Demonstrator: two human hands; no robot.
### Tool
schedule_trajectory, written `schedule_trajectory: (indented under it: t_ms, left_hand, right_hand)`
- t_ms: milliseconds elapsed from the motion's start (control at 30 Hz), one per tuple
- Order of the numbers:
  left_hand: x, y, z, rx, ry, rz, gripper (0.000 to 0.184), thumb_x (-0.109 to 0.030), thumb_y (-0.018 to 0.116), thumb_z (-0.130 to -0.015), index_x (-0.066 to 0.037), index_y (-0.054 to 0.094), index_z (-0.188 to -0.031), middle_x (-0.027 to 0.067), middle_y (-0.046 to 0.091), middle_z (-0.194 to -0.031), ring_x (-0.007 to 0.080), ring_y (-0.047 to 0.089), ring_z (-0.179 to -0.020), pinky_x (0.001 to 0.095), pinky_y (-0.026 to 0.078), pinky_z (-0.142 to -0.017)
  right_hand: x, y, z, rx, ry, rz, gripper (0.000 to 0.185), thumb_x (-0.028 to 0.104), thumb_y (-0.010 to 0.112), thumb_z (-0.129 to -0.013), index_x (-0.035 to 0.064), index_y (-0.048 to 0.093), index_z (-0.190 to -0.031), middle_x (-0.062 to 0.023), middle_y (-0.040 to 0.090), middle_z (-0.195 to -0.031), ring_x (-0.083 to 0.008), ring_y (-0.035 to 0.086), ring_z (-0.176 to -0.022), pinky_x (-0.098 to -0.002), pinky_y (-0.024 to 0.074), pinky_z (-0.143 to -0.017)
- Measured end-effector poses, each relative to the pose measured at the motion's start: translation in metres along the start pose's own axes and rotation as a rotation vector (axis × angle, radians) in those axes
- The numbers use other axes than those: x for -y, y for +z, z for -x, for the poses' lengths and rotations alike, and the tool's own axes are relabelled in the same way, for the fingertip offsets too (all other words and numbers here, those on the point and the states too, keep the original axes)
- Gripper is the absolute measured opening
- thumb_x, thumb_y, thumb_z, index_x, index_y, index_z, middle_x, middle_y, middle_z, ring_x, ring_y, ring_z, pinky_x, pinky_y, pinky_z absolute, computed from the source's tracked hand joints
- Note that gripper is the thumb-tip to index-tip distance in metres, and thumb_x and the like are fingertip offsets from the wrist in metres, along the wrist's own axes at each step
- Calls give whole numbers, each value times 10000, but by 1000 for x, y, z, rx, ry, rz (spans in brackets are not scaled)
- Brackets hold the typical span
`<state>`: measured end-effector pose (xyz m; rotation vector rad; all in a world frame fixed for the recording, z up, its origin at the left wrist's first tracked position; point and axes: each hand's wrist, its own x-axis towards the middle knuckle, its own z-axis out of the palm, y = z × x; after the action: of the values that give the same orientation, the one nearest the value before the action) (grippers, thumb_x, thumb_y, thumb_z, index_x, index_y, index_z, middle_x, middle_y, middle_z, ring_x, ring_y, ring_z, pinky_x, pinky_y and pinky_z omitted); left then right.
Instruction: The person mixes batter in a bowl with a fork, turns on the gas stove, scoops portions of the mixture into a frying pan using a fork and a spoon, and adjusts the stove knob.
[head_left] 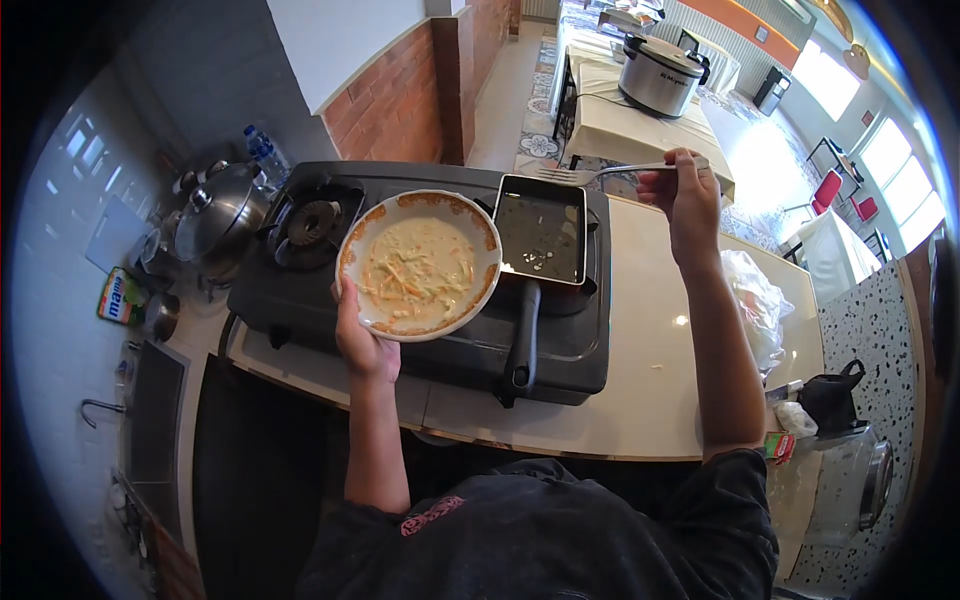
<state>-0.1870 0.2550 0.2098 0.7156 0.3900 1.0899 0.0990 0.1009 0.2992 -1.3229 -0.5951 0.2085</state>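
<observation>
"Which step?"

"Seemingly, holding the mixture [420, 265] ready: your left hand [366, 338] grips its plate [410, 329] beside the pan [541, 220], most fingers hidden; your right hand [690, 195] pinches the fork [612, 171] in curled fingers."

"Next?"

"That calls for keeping your plate level."

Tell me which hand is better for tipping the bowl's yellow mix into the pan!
Probably the left hand: it holds the bowl of mix beside the pan. The right hand is busy gripping a fork near the pan's far edge.
</observation>
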Motion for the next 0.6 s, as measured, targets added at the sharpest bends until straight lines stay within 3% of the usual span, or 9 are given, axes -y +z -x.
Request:
schedule_trajectory:
  t_ms: [167, 300, 500, 600]
  left_hand:
    - [2, 5, 0, -4, 11, -28, 438, -281, 330, -924, -5, 326, -1265, 159, 415, -1253, 251, 425, -1155, 374, 355, -959]
    - [7, 1, -4, 28, 8, -13, 404, -279, 333, -927, -23, 339, -1241, 149, 419, -1245, 241, 428, -1151, 367, 357, -958]
    - [12, 7, -5, 39, -4, -4, 333, -278, 334, -934, -65, 374, -1187, 115, 438, -1211, 209, 436, -1136, 349, 367, -943]
    - [11, 13, -3, 36, 0, -3, 329, -282, 335, -933, -67, 385, -1177, 107, 447, -1196, 204, 443, -1125, 346, 371, -934]
  right_hand:
    - [-16, -9, -5, -77, 202, -189, 232, 215, 407, -904, -6, 469, -936, -166, 583, -752, -223, 596, -678, -295, 520, -613]
    - [-19, -10, -7, -66, 282, -312, 214, 205, 423, -898, 1, 476, -933, -165, 587, -753, -235, 595, -695, -308, 519, -635]
    - [9, 10, 5, 6, 250, -327, 206, 197, 426, -897, 0, 484, -922, -155, 597, -744, -226, 602, -703, -299, 514, -629]
    - [32, 30, 23, 210, 130, -279, 201, 195, 420, -905, 8, 487, -936, -134, 600, -741, -191, 602, -706, -287, 503, -631]
